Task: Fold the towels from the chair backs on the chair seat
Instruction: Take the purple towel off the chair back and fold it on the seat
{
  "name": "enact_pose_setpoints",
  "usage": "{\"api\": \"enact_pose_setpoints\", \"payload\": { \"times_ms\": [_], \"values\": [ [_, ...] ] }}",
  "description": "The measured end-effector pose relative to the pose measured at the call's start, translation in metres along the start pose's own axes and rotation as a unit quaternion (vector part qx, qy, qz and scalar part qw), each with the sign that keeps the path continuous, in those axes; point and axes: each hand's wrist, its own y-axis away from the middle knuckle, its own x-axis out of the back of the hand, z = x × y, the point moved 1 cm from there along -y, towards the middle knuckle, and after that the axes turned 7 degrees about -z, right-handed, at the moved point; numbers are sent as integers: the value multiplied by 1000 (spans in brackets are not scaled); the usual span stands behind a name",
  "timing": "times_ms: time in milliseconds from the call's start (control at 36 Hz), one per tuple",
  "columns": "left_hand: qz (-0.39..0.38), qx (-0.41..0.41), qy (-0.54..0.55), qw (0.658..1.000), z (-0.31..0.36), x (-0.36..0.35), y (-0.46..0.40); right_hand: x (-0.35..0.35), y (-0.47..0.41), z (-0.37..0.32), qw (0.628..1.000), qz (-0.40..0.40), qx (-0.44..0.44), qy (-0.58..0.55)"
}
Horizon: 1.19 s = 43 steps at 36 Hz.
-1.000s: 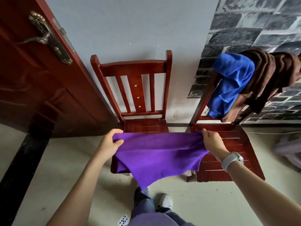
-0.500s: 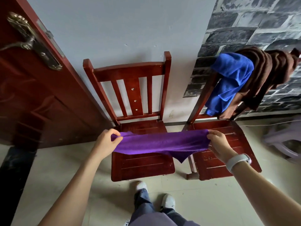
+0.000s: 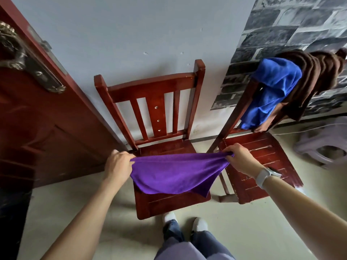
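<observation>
Nearest to us, our jeans and white shoes (image 3: 199,224) stand on the pale floor (image 3: 262,231) just in front of the left chair (image 3: 170,201). Above its seat we hold the purple towel (image 3: 174,175) stretched between both hands: the left hand (image 3: 118,165) has a closed grip on the towel's left corner, fingers curled round the cloth, and the right hand (image 3: 241,159), with a white watch (image 3: 264,176) on its wrist, pinches the right corner. The towel sags in the middle and its lower edge hangs down over the seat; whether it touches the wood we cannot tell. To the right stands the second chair (image 3: 262,166), close beside the first. Farther off, a blue towel (image 3: 276,87) and a brown towel (image 3: 319,76) hang over its back. At far left is a red-brown door (image 3: 47,132) with a metal handle (image 3: 13,59); at right, a grey stool (image 3: 323,143)
</observation>
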Motion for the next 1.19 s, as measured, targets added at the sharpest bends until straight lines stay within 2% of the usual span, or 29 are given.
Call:
{"api": "enact_pose_setpoints", "payload": {
  "times_ms": [167,306,389,500,583,667,806,889,944,1056,1111,1194],
  "values": [
    [118,38,-16,992,-11,18,-21,12,-20,-26,990,128,40,47],
    [219,11,20,976,-12,41,-20,22,-27,-43,976,184,97,69],
    [216,-19,71,974,-18,37,-17,18,-28,-43,971,200,109,66],
    [205,-69,80,973,-27,9,-10,2,-26,-28,966,198,128,102],
    [174,-69,82,979,-35,-30,-1,-23,-26,-6,971,162,129,117],
    [116,-53,78,989,-36,-75,12,-62,-26,22,981,92,116,123],
    [-39,-24,85,995,-39,-157,35,-135,-26,69,986,-73,45,142],
    [-144,41,91,985,-40,-206,45,-178,-28,97,979,-150,15,134],
    [-213,52,80,972,-39,-234,48,-203,-29,111,969,-206,-14,139],
    [-304,68,35,950,-39,-273,41,-235,-36,127,947,-285,-47,137],
    [-301,79,41,950,-42,-285,28,-244,-48,130,946,-289,-47,138],
    [-243,84,71,964,-45,-297,-1,-253,-81,126,957,-262,-39,120]
  ]
}}
